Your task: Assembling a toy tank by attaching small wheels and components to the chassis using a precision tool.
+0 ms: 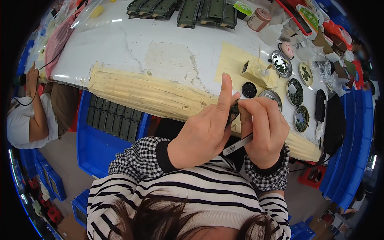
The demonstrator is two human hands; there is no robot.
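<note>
Close in front of my body, just past the table's padded front edge, my left hand (pixel 202 134) grips a small dark part (pixel 233 114) in its fingers, with the thumb pointing up. Much of that part is hidden by the fingers. My right hand (pixel 265 130) is closed around metal tweezers (pixel 237 145), whose broad end sticks out below the palm. Its thumb and forefinger meet right beside the dark part; the tweezer tips cannot be made out. A round black lid-like piece (pixel 249 90) and a cream block (pixel 260 73) lie on the table beyond.
Round dishes of small dark green pieces (pixel 295 92) stand at the right. Green camouflage-patterned trays (pixel 154 9) lie at the back. Below the padded edge (pixel 148 92), a blue bin (pixel 92 150) holds green parts. A person (pixel 34 112) is at the far left.
</note>
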